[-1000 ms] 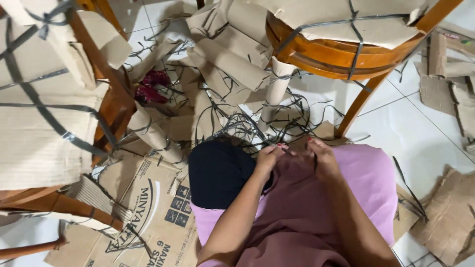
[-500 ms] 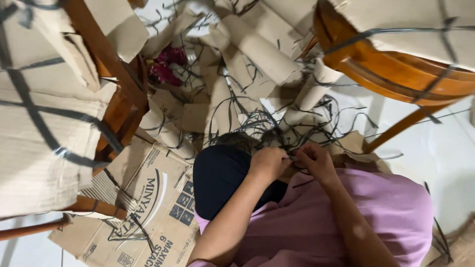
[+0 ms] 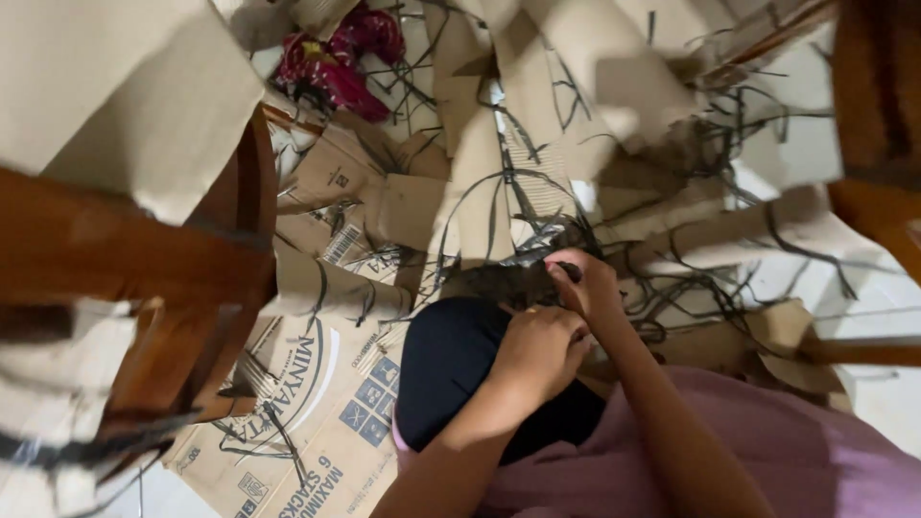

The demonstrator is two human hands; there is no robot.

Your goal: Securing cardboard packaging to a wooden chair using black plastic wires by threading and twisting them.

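Note:
My right hand (image 3: 587, 285) reaches over my black-clad knee (image 3: 446, 379) into a tangle of thin black plastic straps (image 3: 523, 278) lying on cardboard. Its fingertips pinch one black strap. My left hand (image 3: 539, 350) sits just behind it, against the right wrist, with its fingers curled closed; what it holds, if anything, is hidden. A mauve garment (image 3: 815, 451) covers my lap at the lower right.
A wooden chair (image 3: 182, 278) wrapped in cardboard stands close on the left. Another wooden chair (image 3: 878, 115) is at the right edge. Flattened printed cartons (image 3: 307, 403) and loose cardboard strips (image 3: 480, 173) cover the floor. A red cloth item (image 3: 341, 58) lies at the top.
The view has moved forward and closer to the floor. My right hand has stretched ahead of the left into the strap tangle; before, both hands were side by side at my knee.

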